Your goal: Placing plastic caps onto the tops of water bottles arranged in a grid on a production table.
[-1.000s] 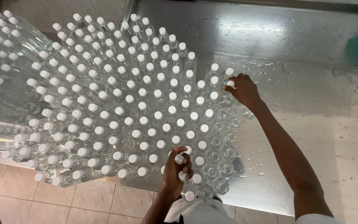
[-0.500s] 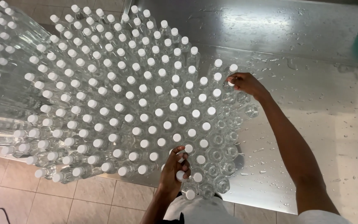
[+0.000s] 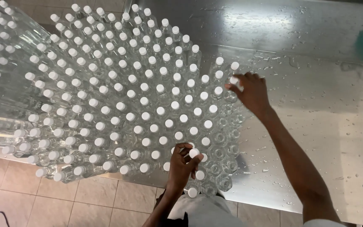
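Most bottles (image 3: 118, 88) on the wet steel table (image 3: 316, 105) already wear white caps; an uncapped strip (image 3: 223, 138) remains along the right edge. Left hand (image 3: 181, 162) pinches a cap (image 3: 193, 153) there; right hand (image 3: 251, 92) fingers another (image 3: 233, 80).

The mass of clear bottles (image 3: 106, 92) runs off the frame at nine and eleven o'clock, its far-left rows smeared into glare. The left hand (image 3: 181, 162) covers a few bottle tops beneath its palm, and its arm is cut at six o'clock. The right hand (image 3: 251, 92) hides whatever its fingertips pinch; its forearm leaves at five o'clock.
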